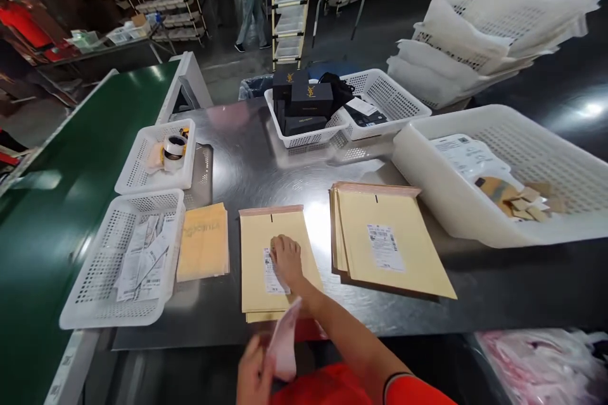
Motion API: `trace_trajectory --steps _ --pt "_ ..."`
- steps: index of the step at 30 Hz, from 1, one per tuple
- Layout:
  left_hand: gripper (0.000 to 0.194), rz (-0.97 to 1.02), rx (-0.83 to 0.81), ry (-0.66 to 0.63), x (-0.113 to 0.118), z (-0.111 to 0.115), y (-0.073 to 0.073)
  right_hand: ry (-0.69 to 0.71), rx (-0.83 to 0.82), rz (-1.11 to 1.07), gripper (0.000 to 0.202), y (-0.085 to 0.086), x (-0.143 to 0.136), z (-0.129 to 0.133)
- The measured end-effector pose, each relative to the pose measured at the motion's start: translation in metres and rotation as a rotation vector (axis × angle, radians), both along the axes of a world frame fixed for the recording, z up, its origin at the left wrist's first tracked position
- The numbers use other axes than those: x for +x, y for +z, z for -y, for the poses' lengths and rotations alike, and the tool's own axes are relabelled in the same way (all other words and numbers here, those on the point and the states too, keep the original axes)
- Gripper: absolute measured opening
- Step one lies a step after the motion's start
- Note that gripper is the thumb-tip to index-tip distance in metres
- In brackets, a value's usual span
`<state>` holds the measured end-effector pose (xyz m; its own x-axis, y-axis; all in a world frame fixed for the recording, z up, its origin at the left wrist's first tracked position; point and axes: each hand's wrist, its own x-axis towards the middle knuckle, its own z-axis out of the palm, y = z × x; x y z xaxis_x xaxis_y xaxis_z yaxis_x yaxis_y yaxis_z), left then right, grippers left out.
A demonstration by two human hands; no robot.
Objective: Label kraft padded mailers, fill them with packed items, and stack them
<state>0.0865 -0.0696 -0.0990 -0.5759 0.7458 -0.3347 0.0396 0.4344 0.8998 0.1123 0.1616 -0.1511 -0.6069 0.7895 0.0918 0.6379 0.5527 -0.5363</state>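
Note:
A yellow padded envelope (256,228) with a pink strip along its top edge lies on the steel table, over at least one more. My right hand (287,259) rests on it with curled fingers, partly covering its white shipping label (270,275); what is under the fingers is hidden. Low at the table's front edge, my left hand (255,367) pinches a pale pinkish slip of paper (285,342), slightly blurred. To the right is a stack of similar envelopes (356,228), the top one bearing a shipping label (386,247). An orange-yellow packet (203,240) lies to the left.
A white basket (71,310) holds printed labels; behind it another basket (126,180) holds tape rolls. Black boxes (311,98) fill a basket at the back. A large white bin (427,202) stands right. A green conveyor (42,202) runs along the left. A person (249,0) stands beyond.

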Motion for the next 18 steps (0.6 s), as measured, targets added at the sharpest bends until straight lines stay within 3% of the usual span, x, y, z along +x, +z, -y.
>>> trace_trajectory --steps 2,4,5,6,7,10,12,15,18 --pt "0.069 0.096 -0.088 0.107 -0.03 -0.024 0.007 0.234 0.063 0.019 0.043 -0.006 0.01 0.017" --pt "0.073 0.187 -0.117 0.129 -0.053 -0.043 0.005 0.558 0.112 0.049 0.051 -0.01 0.02 0.02" --pt "0.075 0.212 -0.122 0.131 -0.06 -0.048 0.001 0.651 0.122 0.085 0.055 -0.01 0.024 0.015" --pt "0.076 0.221 -0.119 0.136 -0.064 -0.051 -0.003 0.652 0.12 0.135 0.059 -0.009 0.027 0.007" --pt "0.076 0.224 -0.116 0.146 -0.064 -0.051 -0.007 0.569 0.109 0.188 0.061 -0.008 0.029 -0.002" --pt "0.078 0.257 -0.1 0.19 -0.057 -0.047 -0.015 0.217 0.09 0.302 0.064 -0.002 0.035 -0.015" --pt "0.076 0.297 -0.078 0.21 -0.05 -0.048 -0.014 0.304 0.088 0.286 0.069 -0.002 0.043 0.0" --pt "0.069 0.353 -0.031 0.207 -0.047 -0.052 -0.006 0.647 0.092 0.197 0.083 -0.007 0.057 0.044" --pt "0.062 0.435 0.029 0.233 -0.056 -0.046 0.006 0.698 0.039 0.156 0.078 -0.008 0.063 0.068"
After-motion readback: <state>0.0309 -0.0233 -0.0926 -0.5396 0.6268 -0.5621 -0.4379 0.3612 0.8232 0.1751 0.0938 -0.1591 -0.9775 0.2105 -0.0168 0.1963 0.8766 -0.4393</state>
